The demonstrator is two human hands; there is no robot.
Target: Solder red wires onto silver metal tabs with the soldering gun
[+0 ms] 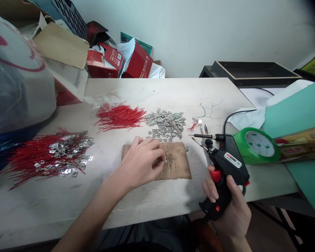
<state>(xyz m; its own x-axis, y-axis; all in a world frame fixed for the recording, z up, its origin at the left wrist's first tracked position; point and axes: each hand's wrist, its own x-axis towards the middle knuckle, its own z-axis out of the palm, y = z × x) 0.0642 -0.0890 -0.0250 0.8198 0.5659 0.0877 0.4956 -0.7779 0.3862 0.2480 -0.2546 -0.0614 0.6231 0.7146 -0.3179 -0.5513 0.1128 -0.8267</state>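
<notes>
1. Worktop: bears three main heaps, which suggest pieces at different stages of the work.
2. Wired pieces, towards the left end: red wires lying with metal tabs at their right-hand ends; judged to be the finished share, a sizeable batch.
3. Loose red wires, nearer the far edge: a thick bundle without evident tabs, apparently still to be used.
4. Loose metal tabs, right of those wires: a broad heap, likewise apparently left to do. The work thus seems well under way but far from complete.
5. Cardboard, between the tabs and the near edge: carries one metal tab beside the left fingertips, presumably the piece in hand.
6. Left hand: fingers curled over the cardboard; whether they pinch a wire or the tab cannot be told.
7. Right hand: wrapped around the grip of a soldering gun, near the right edge, its tip well apart from the cardboard; no joining is visible.
</notes>
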